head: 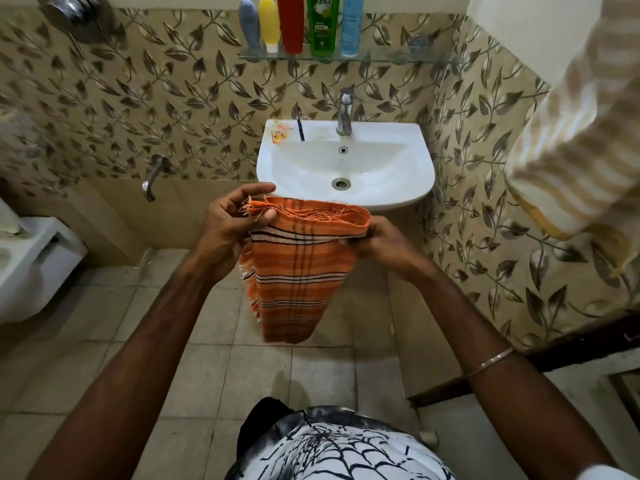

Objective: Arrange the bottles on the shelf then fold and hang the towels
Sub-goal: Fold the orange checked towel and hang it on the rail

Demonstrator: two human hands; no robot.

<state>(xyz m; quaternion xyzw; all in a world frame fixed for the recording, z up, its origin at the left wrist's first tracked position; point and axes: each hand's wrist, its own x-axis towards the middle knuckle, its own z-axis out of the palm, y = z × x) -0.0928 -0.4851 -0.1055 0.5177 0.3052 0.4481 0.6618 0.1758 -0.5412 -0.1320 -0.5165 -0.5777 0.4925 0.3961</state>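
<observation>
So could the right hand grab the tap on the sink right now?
Probably not yet: the right hand is busy holding the orange towel, though nothing blocks the way to the tap.

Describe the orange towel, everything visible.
The orange towel is a thin woven cloth, orange with dark and white stripes that cross into a plaid, and frayed fringe along its edges. It is folded into several layers, with the fold stack held level on top and the rest hanging down in front of the sink, above the tiled floor. The left hand pinches the fringed end, and the right hand grips the opposite folded end. Nothing else touches it.
</observation>
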